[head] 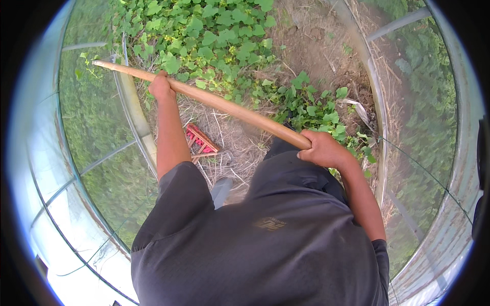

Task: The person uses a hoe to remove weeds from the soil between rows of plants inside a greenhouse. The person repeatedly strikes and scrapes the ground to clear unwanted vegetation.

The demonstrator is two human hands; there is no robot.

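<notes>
A long wooden pole (pixel 233 109) slants across the view from upper left to the middle right. My left hand (pixel 161 86) is closed around it near its upper-left part, with the tip sticking out beyond the fist. My right hand (pixel 323 149) grips its lower-right end, close to my dark trousers. Nothing attached to the pole shows. Below the pole, on dry straw, lie a red and wooden object (pixel 201 139) resembling a brush head or basket, and a tool with a wooden handle (pixel 204 154) and a curved metal part, partly seen.
Leafy green vines (pixel 210 34) spread over the ground ahead and beside my right hand. Bare soil (pixel 317 49) shows at upper right. Plastic-and-mesh greenhouse walls with metal pipes (pixel 109 157) curve along both sides. A torn plastic strip (pixel 360 111) lies by the right wall.
</notes>
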